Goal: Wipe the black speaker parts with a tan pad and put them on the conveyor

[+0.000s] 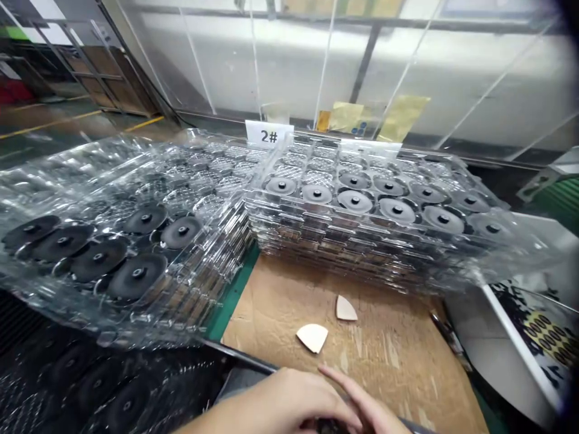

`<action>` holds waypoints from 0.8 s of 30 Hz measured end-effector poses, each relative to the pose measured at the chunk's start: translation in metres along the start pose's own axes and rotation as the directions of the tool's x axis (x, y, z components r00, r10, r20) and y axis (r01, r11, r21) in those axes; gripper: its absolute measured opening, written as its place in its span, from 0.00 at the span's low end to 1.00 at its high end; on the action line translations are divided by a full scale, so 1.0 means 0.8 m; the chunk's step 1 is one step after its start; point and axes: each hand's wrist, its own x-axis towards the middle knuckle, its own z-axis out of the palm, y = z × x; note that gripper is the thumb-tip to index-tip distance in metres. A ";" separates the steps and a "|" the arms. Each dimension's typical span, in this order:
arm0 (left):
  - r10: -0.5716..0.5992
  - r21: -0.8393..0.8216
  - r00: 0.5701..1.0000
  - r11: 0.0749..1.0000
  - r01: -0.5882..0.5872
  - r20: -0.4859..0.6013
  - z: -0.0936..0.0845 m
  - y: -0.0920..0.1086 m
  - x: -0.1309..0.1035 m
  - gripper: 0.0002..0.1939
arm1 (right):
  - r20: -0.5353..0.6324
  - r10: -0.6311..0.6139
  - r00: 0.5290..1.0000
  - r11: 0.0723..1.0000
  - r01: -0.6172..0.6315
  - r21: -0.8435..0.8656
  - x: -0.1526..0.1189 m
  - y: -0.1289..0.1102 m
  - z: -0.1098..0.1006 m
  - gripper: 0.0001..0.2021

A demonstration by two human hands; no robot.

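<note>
At the bottom centre, my left hand reaches in from the left with curled fingers. My right hand lies against it on the right, one finger stretched out toward the upper left. Between the hands, at the lower frame edge, a small dark thing shows in part; what it is and which hand grips it cannot be made out. Just beyond them on the brown board lie two pale wedge-shaped pieces, a nearer one and a farther one.
Stacked clear trays with black round parts stand at the left and behind the board. A white bin with small black pieces is at the right. A dark pen-like tool lies beside it. A "2#" sign stands behind.
</note>
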 end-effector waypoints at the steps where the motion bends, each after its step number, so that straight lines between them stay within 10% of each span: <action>1: -0.013 0.010 1.000 1.000 0.013 0.019 -0.002 -0.002 -0.004 0.18 | 0.016 -0.020 1.000 0.998 0.021 -0.057 0.005 0.000 0.001 0.44; 8: -0.095 0.269 0.995 0.960 0.081 0.039 0.005 -0.015 -0.027 0.20 | 0.020 0.134 0.991 0.957 -0.124 -0.264 0.037 0.002 0.010 0.39; 16: -0.125 0.696 0.992 0.711 0.099 -0.013 0.009 -0.018 -0.013 0.15 | -0.130 0.139 0.982 0.949 -0.170 -0.264 0.048 -0.005 0.019 0.36; 21: -0.121 0.129 0.973 0.980 0.148 -0.198 -0.009 -0.027 -0.030 0.21 | -0.087 0.050 0.995 0.992 -0.059 -0.110 0.030 -0.025 -0.004 0.32; 24: -0.365 -0.454 0.840 0.876 0.163 -0.402 -0.019 -0.036 -0.049 0.33 | -0.339 -0.014 0.941 0.979 -0.056 -0.197 0.038 -0.014 -0.019 0.24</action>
